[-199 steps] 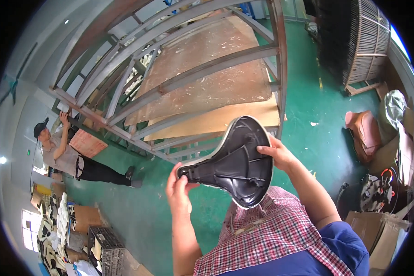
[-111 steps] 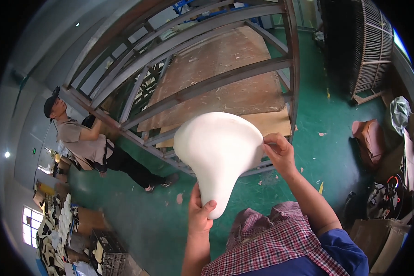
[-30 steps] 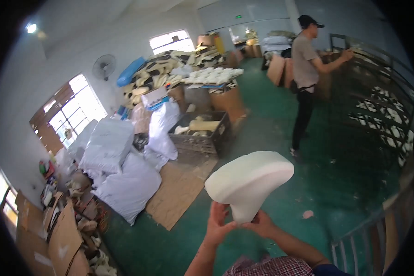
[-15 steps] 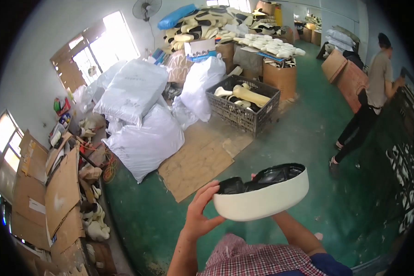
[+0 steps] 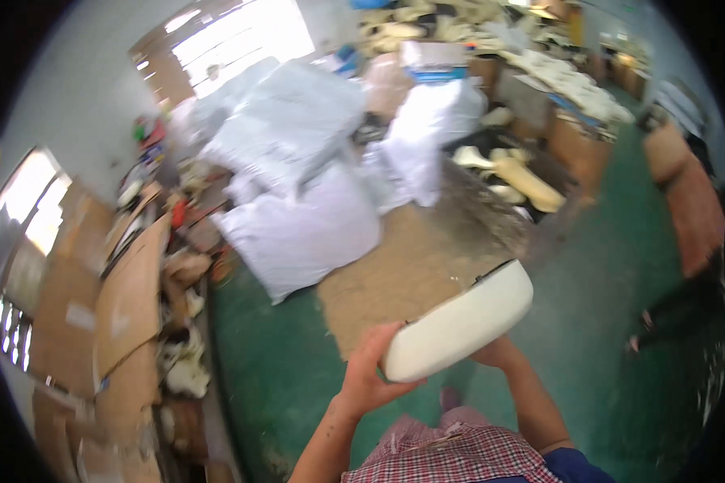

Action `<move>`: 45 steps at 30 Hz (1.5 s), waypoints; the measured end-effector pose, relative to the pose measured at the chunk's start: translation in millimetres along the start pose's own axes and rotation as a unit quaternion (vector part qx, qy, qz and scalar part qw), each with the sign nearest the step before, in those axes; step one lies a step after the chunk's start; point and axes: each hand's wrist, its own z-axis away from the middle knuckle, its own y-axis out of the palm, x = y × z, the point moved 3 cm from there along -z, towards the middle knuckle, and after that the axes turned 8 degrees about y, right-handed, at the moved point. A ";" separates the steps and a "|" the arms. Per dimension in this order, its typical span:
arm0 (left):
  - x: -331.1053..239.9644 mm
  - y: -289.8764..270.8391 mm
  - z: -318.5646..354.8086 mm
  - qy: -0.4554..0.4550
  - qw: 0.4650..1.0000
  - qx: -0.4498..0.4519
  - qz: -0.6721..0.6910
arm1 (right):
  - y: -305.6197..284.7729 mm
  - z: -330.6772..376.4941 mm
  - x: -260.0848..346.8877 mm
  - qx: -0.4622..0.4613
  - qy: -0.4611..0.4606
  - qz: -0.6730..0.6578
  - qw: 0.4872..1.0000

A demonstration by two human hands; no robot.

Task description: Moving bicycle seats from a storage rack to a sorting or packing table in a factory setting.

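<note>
A cream, rounded moulded piece (image 5: 461, 322) is held up in front of my body, tilted so its right end sits higher. Its smooth cream side faces me, and only a thin dark edge shows along the top. My left hand (image 5: 376, 366) is closed on the left end, with fingers over the upper edge and the thumb below. Behind the lower right side, my right hand (image 5: 493, 351) supports the piece; its fingers are mostly hidden.
Beyond lie a flat cardboard sheet (image 5: 391, 266) and stacked white sacks (image 5: 314, 225). A dark crate (image 5: 491, 205) holds cream and black pieces. Cardboard sheets (image 5: 133, 298) lean at left. A person's dark-clothed leg (image 5: 685, 310) shows at the right edge.
The piece has turned in my hands: its black hollow inside has gone from sight and its cream side faces me. The view has swung, shifting the room rightward, with blur.
</note>
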 end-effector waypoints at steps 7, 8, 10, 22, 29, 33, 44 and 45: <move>98.6 -106.4 47.0 -0.278 0.785 -0.486 0.266 | 74.3 -149.1 58.2 0.227 0.113 -0.406 0.878; 107.5 -122.8 53.9 -0.272 0.763 -0.513 0.286 | 85.4 -175.5 77.3 0.245 0.048 -0.366 0.897; 127.7 -150.9 73.0 -0.256 0.731 -0.557 0.300 | 118.5 -225.9 104.0 0.261 -0.018 -0.327 0.908; 286.9 -267.3 44.9 -0.277 0.683 -0.563 0.374 | 219.7 -363.5 139.3 0.233 0.052 -0.463 0.854; 386.1 -268.9 -74.6 -0.269 0.680 -0.541 0.415 | 212.8 -477.6 74.0 0.195 0.058 -0.633 0.747; 440.6 -265.5 -133.0 -0.287 0.681 -0.528 0.417 | 205.7 -547.7 24.7 0.235 0.063 -0.579 0.778; 571.7 -290.8 -286.9 -0.237 0.720 -0.508 0.409 | 197.0 -726.3 -37.0 0.140 -0.038 -0.403 0.904; 585.8 -294.9 -297.8 -0.235 0.722 -0.504 0.411 | 197.5 -741.3 -42.5 0.122 -0.044 -0.385 0.914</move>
